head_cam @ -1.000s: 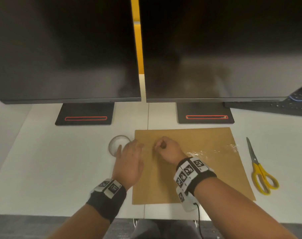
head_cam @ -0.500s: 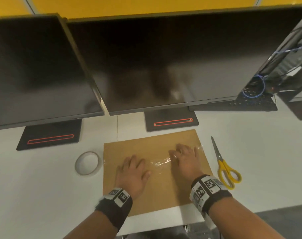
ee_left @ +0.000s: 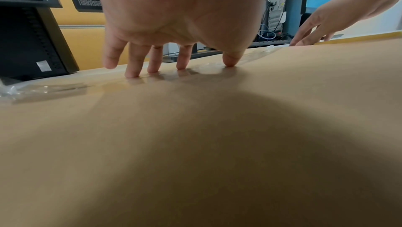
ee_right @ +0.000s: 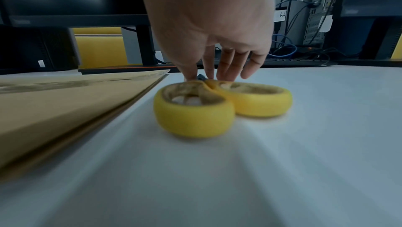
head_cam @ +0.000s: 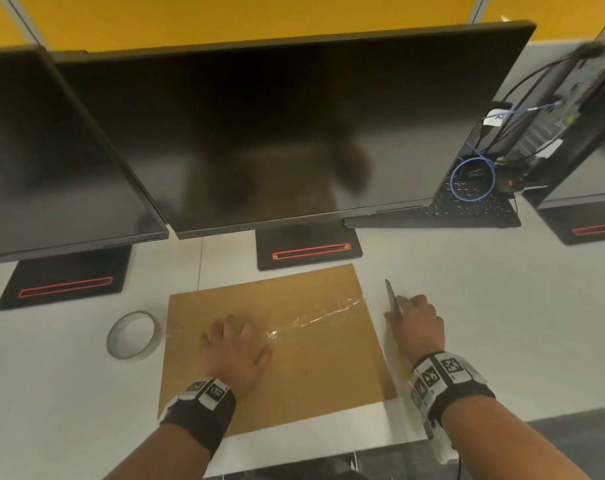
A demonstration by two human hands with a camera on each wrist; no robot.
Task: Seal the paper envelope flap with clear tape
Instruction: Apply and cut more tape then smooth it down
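A brown paper envelope (head_cam: 304, 368) lies flat on the white desk. A wrinkled strip of clear tape (head_cam: 323, 315) runs across its upper half. My left hand (head_cam: 233, 336) rests flat on the envelope, and its straight fingertips (ee_left: 152, 70) press on the left part of the tape. My right hand (head_cam: 410, 317) is off the envelope, to its right, over the yellow-handled scissors (ee_right: 219, 107). There its thumb and forefinger pinch the scissors at the pivot (ee_right: 201, 76). The scissors lie on the desk, and their blade (head_cam: 390, 294) sticks out past my fingers.
A roll of clear tape (head_cam: 133, 334) lies left of the envelope. Two dark monitors on black bases (head_cam: 308, 252) stand close behind it. A keyboard (head_cam: 467, 209), cables and a computer case are at the back right. The desk's front edge (head_cam: 294, 459) is near my wrists.
My right hand left the tape on the envelope and moved right onto the scissors. My left hand stays pressed on the tape. The head view swung to the right.
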